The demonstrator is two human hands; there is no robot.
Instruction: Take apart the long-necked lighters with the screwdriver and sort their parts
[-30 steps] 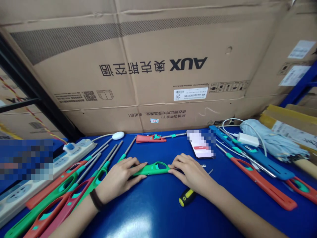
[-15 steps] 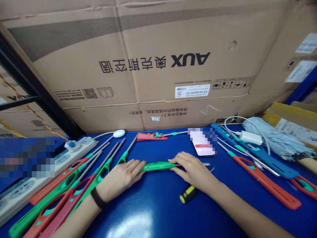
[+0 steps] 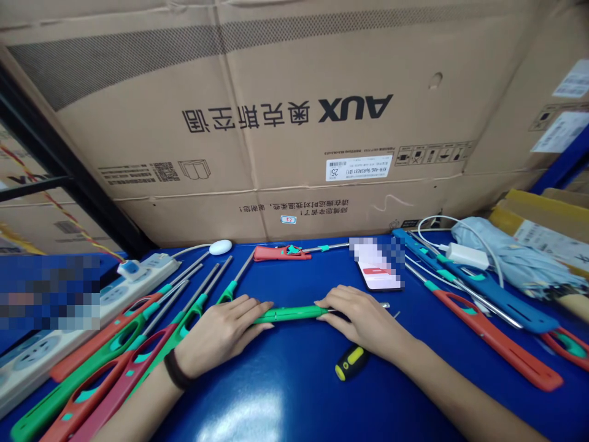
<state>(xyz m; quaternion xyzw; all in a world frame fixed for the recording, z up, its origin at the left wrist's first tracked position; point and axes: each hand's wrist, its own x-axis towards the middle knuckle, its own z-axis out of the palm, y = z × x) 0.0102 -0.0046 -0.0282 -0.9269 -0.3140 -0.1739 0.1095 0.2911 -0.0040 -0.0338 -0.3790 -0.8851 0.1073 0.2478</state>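
Observation:
A green long-neck lighter lies crosswise between my two hands, low over the blue table. My left hand grips the left end of its handle, fingers on top and thumb beneath. At the other end, my right hand pinches the lighter where the handle meets the metal tube. The tube's tip pokes out past my right hand. Just below my right wrist lies a screwdriver with a black and yellow grip; the hand partly hides its shaft.
Several long lighters lie at the left beside a white power strip. A red lighter and a phone are at the back. Blue and red lighters, a white cable and a cloth bundle occupy the right. A large cardboard box stands behind.
My left hand has slid slightly left along the handle, baring a little more green near its fingers. The lighter stays held in both hands.

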